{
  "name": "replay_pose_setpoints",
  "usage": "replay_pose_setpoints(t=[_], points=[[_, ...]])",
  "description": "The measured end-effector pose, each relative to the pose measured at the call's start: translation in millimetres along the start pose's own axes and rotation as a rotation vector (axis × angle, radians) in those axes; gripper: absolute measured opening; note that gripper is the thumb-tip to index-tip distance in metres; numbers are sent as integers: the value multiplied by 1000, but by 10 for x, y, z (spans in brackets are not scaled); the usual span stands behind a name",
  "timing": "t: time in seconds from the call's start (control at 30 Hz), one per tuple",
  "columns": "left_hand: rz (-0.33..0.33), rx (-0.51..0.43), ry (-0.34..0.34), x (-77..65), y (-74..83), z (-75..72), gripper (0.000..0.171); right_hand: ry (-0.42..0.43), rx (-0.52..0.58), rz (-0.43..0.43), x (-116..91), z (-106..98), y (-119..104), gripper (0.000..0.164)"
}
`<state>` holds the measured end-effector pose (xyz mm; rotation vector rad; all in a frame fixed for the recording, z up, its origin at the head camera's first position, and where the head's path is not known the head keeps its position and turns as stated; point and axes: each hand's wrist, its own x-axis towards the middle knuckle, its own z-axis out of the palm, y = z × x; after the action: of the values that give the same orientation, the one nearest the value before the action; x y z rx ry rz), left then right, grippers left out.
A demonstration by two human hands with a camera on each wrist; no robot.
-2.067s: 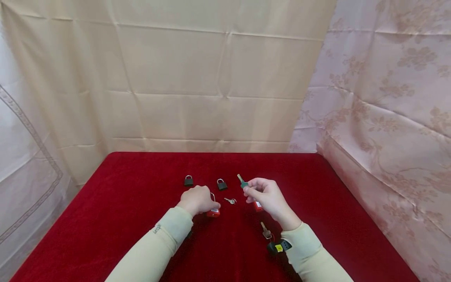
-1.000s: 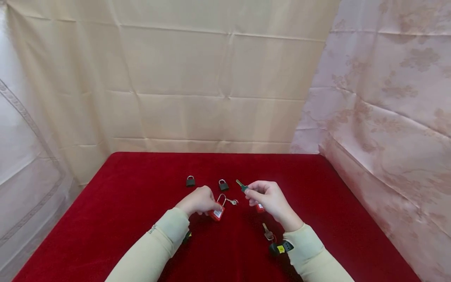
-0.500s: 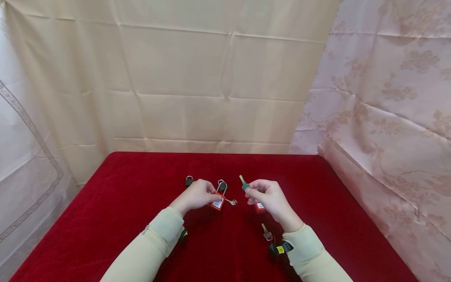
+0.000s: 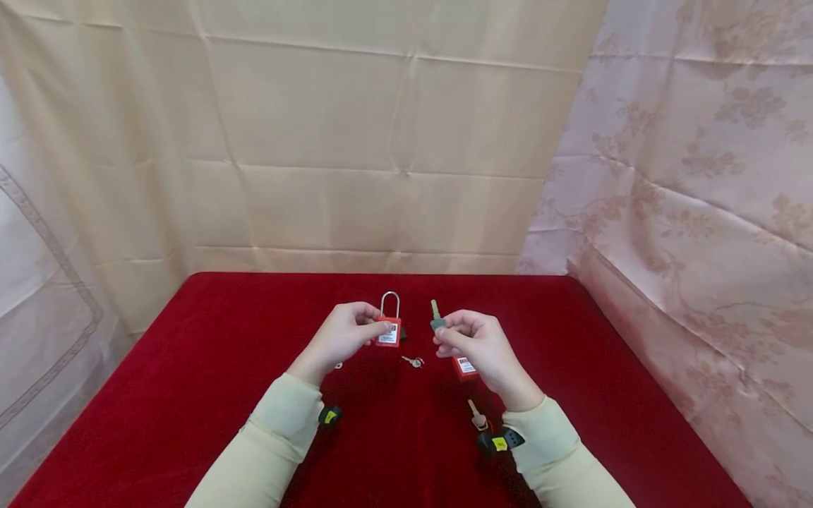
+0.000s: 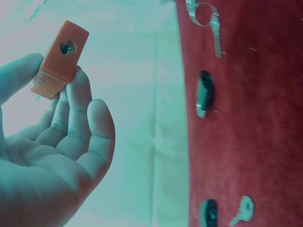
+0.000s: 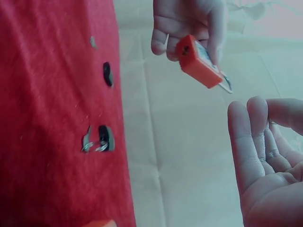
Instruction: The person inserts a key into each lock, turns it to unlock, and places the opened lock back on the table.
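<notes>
Pinching the lock (image 4: 389,338) one-sidedly mid-frame, the left hand (image 4: 343,336) may let it twist. The key (image 4: 436,315), fingertip-held by the right hand (image 4: 478,346), could slip.

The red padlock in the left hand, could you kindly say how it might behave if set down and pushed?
The red padlock looks stiff, given its blocky body. Flat sides should resist rolling, though the tall shackle might make it tip.
</notes>
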<state>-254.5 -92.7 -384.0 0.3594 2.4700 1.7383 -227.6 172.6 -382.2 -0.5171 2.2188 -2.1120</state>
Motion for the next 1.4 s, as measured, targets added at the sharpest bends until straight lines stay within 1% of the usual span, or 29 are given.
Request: replay_pose_setpoints(t=[0.17,0.3,0.43,0.63,0.73,0.87,0.97,1.2,1.4], points=[[59,-65,32,-43,65,-33,26,-4,23,4,-23,31,-31,15],[85,-104,68,-75,75,-25,27,-22,21,10,-50,23,-17,20],[91,-104,67,-93,58,-3,26,-37,30,11,-71,8,16,24],[90,-94,70,-93,20,-2,25,-5,63,14,-79,-13,53,17],[83,-99,73,-96,28,-11,25,4,66,10,-67,-16,60,17],[80,-101,73,-106,47,-28,27,-6,56,4,-50,-8,63,21],[78,-94,75,-114,51,-34,26,-9,61,12,-48,5,66,21],[87,-100,76,-121,50,-31,24,-18,118,43,-55,36,68,11],[91,-102,78,-109,53,-30,24,-39,121,66,-58,54,87,12]])
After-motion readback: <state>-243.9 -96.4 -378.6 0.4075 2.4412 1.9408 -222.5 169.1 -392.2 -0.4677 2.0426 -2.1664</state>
